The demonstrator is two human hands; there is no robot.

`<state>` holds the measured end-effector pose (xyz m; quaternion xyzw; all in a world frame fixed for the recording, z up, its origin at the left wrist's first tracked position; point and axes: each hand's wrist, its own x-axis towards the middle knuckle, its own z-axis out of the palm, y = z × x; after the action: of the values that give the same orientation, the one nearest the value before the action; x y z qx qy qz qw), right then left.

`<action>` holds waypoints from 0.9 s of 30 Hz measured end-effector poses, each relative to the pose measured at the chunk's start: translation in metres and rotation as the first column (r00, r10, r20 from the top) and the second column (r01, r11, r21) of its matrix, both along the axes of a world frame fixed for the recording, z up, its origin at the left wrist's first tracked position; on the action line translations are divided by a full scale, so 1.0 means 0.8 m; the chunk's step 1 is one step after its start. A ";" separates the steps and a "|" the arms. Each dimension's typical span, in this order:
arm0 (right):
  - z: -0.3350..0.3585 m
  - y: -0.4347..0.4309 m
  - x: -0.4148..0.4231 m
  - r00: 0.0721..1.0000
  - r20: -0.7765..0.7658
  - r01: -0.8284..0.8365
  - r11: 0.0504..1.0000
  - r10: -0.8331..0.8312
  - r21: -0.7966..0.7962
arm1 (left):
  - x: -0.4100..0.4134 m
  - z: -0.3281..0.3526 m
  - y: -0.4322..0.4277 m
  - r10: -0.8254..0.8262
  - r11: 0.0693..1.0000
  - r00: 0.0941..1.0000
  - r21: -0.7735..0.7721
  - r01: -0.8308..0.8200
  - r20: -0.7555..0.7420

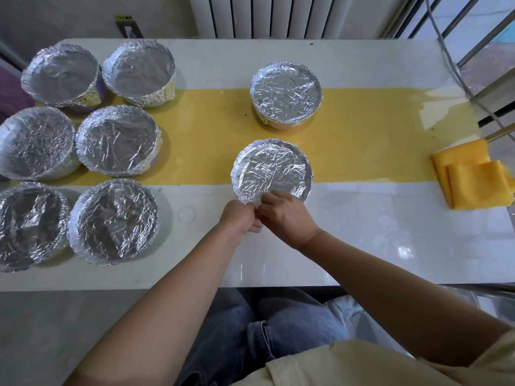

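A round bowl covered with crinkled foil (271, 169) stands in the middle of the white table (362, 232), on the edge of a yellow strip. My left hand (239, 217) and my right hand (284, 215) meet at the bowl's near rim. Both pinch the foil edge there between fingers and thumb. A second foil-covered bowl (286, 93) stands behind it, apart from both hands.
Several more foil-covered bowls (117, 139) stand grouped on the left part of the table. A folded yellow cloth (473, 176) lies at the right edge. A radiator and a window frame with a cable run behind the table. My knees are under the near edge.
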<state>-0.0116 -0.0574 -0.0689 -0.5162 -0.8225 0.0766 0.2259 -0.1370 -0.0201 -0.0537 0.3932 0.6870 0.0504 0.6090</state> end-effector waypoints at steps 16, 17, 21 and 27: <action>-0.006 -0.013 0.022 0.999 0.018 -0.036 0.999 0.035 0.033 | -0.020 0.005 0.011 0.054 0.995 0.995 0.090 -0.046 -0.084; -0.006 -0.013 0.021 0.999 0.010 -0.032 0.999 0.031 0.027 | -0.019 0.001 0.010 0.067 0.992 0.994 0.109 -0.057 -0.086; -0.007 -0.010 0.016 1.000 -0.017 -0.020 1.000 0.020 0.006 | -0.020 -0.022 0.013 0.117 0.980 0.992 0.170 -0.106 -0.057; -0.010 -0.005 0.008 1.000 -0.025 -0.016 1.000 0.016 0.012 | -0.012 -0.005 0.005 0.167 0.978 0.985 0.116 -0.171 0.048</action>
<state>-0.0053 -0.0612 -0.0767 -0.5073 -0.8243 0.0802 0.2384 -0.1467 -0.0163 -0.0575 0.3682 0.7021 0.1505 0.5907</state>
